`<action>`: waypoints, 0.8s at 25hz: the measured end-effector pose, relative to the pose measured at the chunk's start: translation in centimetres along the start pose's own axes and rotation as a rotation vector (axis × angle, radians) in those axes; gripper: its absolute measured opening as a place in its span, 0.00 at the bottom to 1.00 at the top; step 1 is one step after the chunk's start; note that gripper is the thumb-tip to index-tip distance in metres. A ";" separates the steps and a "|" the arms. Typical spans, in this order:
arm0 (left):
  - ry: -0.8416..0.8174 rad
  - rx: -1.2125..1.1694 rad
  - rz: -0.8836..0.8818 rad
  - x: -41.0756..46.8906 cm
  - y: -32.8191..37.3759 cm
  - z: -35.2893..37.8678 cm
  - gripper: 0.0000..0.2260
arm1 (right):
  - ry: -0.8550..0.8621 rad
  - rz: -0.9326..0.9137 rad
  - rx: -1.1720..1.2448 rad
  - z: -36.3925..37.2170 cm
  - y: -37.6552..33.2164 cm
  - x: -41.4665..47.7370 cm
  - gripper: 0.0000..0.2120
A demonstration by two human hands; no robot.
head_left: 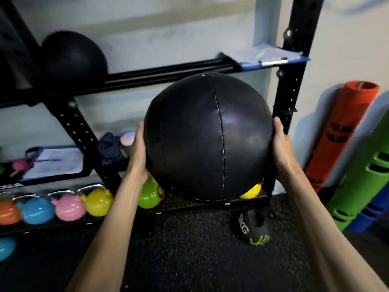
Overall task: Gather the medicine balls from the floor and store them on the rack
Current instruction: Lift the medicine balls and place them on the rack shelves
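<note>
While standing before the rack (291,89), in the head view, carries a black medicine ball (207,138) clear of the floor (179,260), in the air just in front of the rack's right half and below the upper shelf (157,73). Clamps it between the left hand (137,153) and the right hand (282,144), palms flat on opposite sides, thumbs straight along the leather. Hides the other fingers behind the curve, yet seems to press rather than curl or pinch.

Reads as the lift-and-place step, after pickup and before storing. Calls next, most likely, for raising the ball over the shelf rails and setting it in the gap between another black ball (72,60) and a blue clipboard (265,56).

Shows "5KG" in green on a black weight (251,228) lying on the floor, and what looks like "OGUE" at the left edge of the lower tray (12,185), cut by the frame. No legible print on the carried ball itself. Dark marks on the orange roller (345,131), too blurred to read.
</note>
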State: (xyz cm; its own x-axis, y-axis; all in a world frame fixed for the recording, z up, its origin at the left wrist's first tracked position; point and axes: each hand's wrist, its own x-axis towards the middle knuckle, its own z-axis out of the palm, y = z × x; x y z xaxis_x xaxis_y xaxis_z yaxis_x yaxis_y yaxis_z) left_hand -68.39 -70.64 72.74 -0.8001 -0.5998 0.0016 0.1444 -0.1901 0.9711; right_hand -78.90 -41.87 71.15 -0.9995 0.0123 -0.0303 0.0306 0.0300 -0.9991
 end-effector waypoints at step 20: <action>0.043 -0.069 0.395 13.7 18.3 -5.1 0.27 | -0.139 -0.425 0.075 17.9 -19.2 9.7 0.39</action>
State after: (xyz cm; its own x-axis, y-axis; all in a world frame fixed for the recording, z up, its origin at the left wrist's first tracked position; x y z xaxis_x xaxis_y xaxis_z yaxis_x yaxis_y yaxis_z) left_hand -73.73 -86.32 89.28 -0.6503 -0.6691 0.3598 0.4755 0.0109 0.8796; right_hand -89.36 -60.21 89.47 -0.9152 -0.1204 0.3847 -0.3788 -0.0695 -0.9229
